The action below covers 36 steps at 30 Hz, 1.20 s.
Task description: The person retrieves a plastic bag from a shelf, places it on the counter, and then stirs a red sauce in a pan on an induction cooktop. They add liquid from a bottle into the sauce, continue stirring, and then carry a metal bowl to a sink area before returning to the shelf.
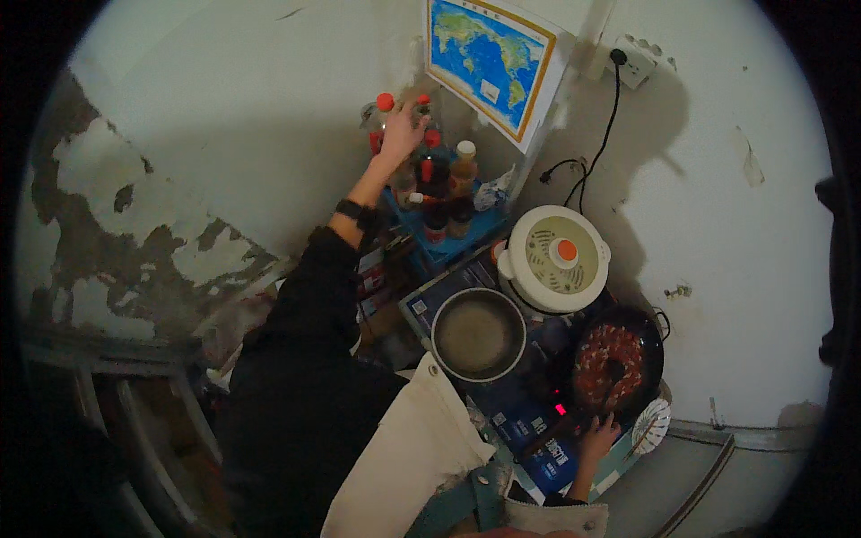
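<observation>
My left hand (403,132) reaches out among bottles on a blue shelf (479,225) by the wall. Its fingers are at a bottle with a red cap (423,99), and whether they close around it is not clear. Just left of them rises another bottle's red cap (385,102). My right hand (601,436) is at the near edge of a dark frying pan (652,363); its grip there is too dim to make out. Chopped reddish food (609,356) lies in the pan, on a cooktop with a lit red display (561,409).
A metal pot (479,334) with cloudy liquid stands beside a cream lidded electric cooker (555,259). A white fluted dish (651,426) sits right of the pan. Dark bottles (434,168) and jars crowd the shelf. A black cord (611,128) hangs from the wall socket.
</observation>
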Each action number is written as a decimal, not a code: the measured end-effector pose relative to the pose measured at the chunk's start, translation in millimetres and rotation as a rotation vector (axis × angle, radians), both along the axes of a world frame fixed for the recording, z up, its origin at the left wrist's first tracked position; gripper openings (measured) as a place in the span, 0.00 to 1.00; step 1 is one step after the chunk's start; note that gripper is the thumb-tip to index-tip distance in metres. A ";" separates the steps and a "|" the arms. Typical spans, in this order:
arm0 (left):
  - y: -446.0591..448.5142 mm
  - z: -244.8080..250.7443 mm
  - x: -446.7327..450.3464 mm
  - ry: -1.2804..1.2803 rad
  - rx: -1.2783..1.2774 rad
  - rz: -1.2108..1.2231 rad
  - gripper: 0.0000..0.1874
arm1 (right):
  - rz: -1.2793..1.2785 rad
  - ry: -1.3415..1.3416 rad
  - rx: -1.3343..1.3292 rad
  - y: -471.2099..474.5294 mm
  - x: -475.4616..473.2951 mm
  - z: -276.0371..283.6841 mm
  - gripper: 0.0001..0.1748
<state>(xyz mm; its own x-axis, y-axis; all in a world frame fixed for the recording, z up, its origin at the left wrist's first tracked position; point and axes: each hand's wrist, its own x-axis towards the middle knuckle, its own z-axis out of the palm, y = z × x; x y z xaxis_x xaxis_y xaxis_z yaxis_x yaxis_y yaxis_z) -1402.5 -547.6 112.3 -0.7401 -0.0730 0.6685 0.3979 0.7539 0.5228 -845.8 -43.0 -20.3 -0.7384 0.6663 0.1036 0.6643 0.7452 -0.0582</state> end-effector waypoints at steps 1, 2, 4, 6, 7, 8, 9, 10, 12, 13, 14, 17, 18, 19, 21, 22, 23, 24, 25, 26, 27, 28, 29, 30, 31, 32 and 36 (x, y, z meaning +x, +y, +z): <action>5.8 -0.9 -23.9 0.047 -0.079 0.053 0.14 | 0.035 0.028 0.021 -7.5 0.6 3.5 0.25; 12.8 -2.5 -47.1 0.111 -0.155 0.101 0.14 | 0.069 0.058 0.044 -12.6 0.5 7.8 0.24; 15.6 -7.3 -85.1 -0.093 -0.313 0.186 0.14 | 0.049 0.096 0.020 -25.6 5.5 16.4 0.24; 8.1 -8.8 -114.1 -0.348 -0.724 0.127 0.14 | -0.053 0.113 -0.079 -39.7 12.9 24.0 0.23; 8.7 -10.4 -123.9 -0.395 -0.676 0.099 0.14 | 0.018 0.112 0.003 -46.8 16.9 27.6 0.22; 9.0 -13.1 -130.4 -0.476 -0.621 0.068 0.14 | 0.091 0.107 0.085 -54.4 20.6 30.3 0.21; 6.6 -15.7 -134.0 -0.562 -0.566 0.038 0.13 | 0.135 0.084 0.146 -62.3 25.0 33.1 0.20; 7.3 -15.5 -138.5 -0.485 -0.693 0.000 0.12 | 0.081 0.123 0.077 -70.2 29.4 35.8 0.20; 8.3 -15.1 -141.6 -0.516 -0.612 0.031 0.11 | -0.085 0.184 -0.099 -87.3 35.9 40.1 0.19; 9.1 -13.9 -140.6 -0.539 -0.582 0.047 0.10 | -0.043 0.178 -0.061 -94.0 37.6 42.5 0.18; 12.1 -12.9 -138.6 -0.469 -0.570 0.005 0.10 | 0.003 0.171 -0.022 -99.2 37.7 45.3 0.18; 11.7 -0.3 -124.4 -0.283 -0.553 -0.043 0.09 | 0.113 0.097 0.127 -109.0 26.0 52.8 0.17; 13.7 7.3 -118.7 -0.268 -0.543 -0.028 0.08 | 0.163 0.036 0.205 -110.0 19.4 56.1 0.17; 14.7 15.8 -111.7 -0.243 -0.528 -0.010 0.08 | 0.131 0.046 0.153 -111.4 12.1 59.6 0.16; 11.9 36.3 -97.0 -0.237 -0.438 -0.012 0.09 | 0.127 0.012 0.111 -114.5 -4.6 68.0 0.16; 9.8 47.1 -89.3 -0.224 -0.392 -0.012 0.09 | 0.109 0.026 0.105 -117.1 -13.7 72.4 0.16; 6.7 57.3 -80.9 -0.179 -0.373 -0.028 0.11 | 0.110 0.038 0.117 -121.5 -22.5 76.6 0.16; 3.7 65.8 -70.9 -0.134 -0.355 -0.044 0.13 | 0.116 0.002 0.148 -126.3 -31.4 81.2 0.16; 1.3 73.5 -59.9 -0.093 -0.342 -0.058 0.14 | 0.158 0.089 0.133 -130.8 -38.8 86.8 0.16; -0.5 82.0 -49.2 -0.015 -0.287 -0.066 0.16 | 0.209 0.127 0.138 -134.6 -45.8 93.0 0.16; -2.0 90.7 -37.9 0.059 -0.239 -0.073 0.17 | 0.309 0.160 0.205 -137.9 -53.1 98.8 0.16; -3.4 100.2 -26.1 0.120 -0.194 -0.075 0.19 | 0.311 0.219 0.111 -140.5 -60.9 104.1 0.16; -4.0 110.9 -15.4 0.145 -0.087 -0.143 0.21 | 0.361 0.274 0.081 -142.4 -69.7 108.8 0.15; -4.3 123.2 -1.9 0.159 0.018 -0.207 0.22 | 0.422 0.308 0.093 -143.9 -77.2 113.3 0.15; -3.6 135.2 12.8 0.173 0.123 -0.275 0.24 | 0.443 0.354 0.031 -146.5 -85.8 116.4 0.16; -2.0 145.4 29.6 0.200 0.179 -0.312 0.25 | 0.478 0.375 0.009 -149.8 -96.0 118.9 0.16; 11.9 167.9 110.4 0.273 0.296 -0.483 0.30 | 0.568 0.488 -0.210 -171.6 -127.4 139.9 0.18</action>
<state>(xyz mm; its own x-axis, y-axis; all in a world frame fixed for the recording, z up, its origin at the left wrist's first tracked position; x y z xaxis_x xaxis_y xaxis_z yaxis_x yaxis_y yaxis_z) -1292.1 -535.7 280.2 -0.5410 0.0165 0.8409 0.8063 0.2947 0.5130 -973.1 -214.6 119.6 -0.8758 0.2410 0.4181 0.0468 0.9047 -0.4234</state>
